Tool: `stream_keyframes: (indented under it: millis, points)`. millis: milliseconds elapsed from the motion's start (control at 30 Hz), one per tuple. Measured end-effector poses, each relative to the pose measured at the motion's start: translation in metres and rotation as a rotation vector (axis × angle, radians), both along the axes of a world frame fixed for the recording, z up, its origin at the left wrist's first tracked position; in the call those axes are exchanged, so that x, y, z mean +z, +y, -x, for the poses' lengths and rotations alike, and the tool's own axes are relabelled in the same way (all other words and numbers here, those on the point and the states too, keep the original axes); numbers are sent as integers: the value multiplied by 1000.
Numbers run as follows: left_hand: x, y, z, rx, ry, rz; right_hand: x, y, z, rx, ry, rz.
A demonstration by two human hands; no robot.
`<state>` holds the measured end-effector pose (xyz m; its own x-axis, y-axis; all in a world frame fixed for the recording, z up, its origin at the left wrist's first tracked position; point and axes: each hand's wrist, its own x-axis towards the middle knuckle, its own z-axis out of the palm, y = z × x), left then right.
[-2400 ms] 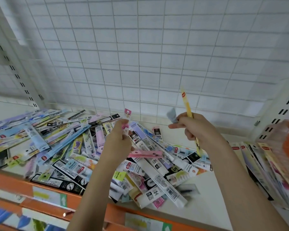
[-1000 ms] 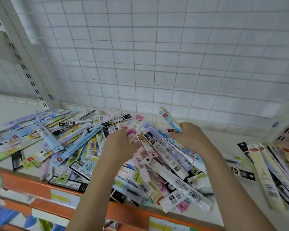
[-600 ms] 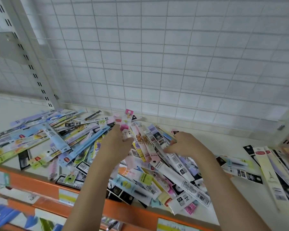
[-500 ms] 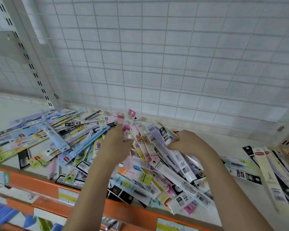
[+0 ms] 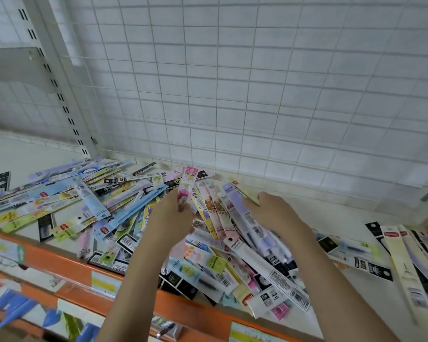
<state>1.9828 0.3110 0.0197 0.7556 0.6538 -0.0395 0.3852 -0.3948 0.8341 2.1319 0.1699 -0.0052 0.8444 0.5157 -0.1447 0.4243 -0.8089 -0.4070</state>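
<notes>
A heap of long, narrow pen packets [image 5: 232, 255] in many colours covers the white shelf [image 5: 351, 213]. My left hand [image 5: 169, 218] grips a pink packet [image 5: 187, 186] and holds it upright above the heap. My right hand [image 5: 274, 213] lies on the heap's far right side, its fingers curled round the top of a pale yellow packet [image 5: 244, 191] beside a lilac one [image 5: 237, 206]. Both forearms reach in from the bottom edge.
A white wire grid [image 5: 257, 82] backs the shelf, with a slotted upright [image 5: 59, 95] at the left. An orange rail with price labels [image 5: 67, 265] runs along the front edge. More packets lie at the far left [image 5: 35, 201] and far right [image 5: 410, 262].
My right hand dropped the yellow packet it held up, came down onto the heap and took hold of a pale yellow one. My left hand kept the pink packet upright.
</notes>
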Motion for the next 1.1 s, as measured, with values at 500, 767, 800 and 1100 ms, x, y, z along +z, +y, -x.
stream_keyframes:
  millis: [500, 767, 800, 1100]
  points:
    - [-6, 0, -26, -21, 167, -168, 26, -25, -12, -22, 85, -133]
    - [-11, 8, -34, 4, 193, -194, 18, -17, -8, -51, -20, -158]
    - [-12, 11, -33, 8, 193, -185, 16, -13, -6, -56, -28, -148]
    - [-12, 39, -27, 53, 221, -224, 12, 17, -2, 19, -14, -32]
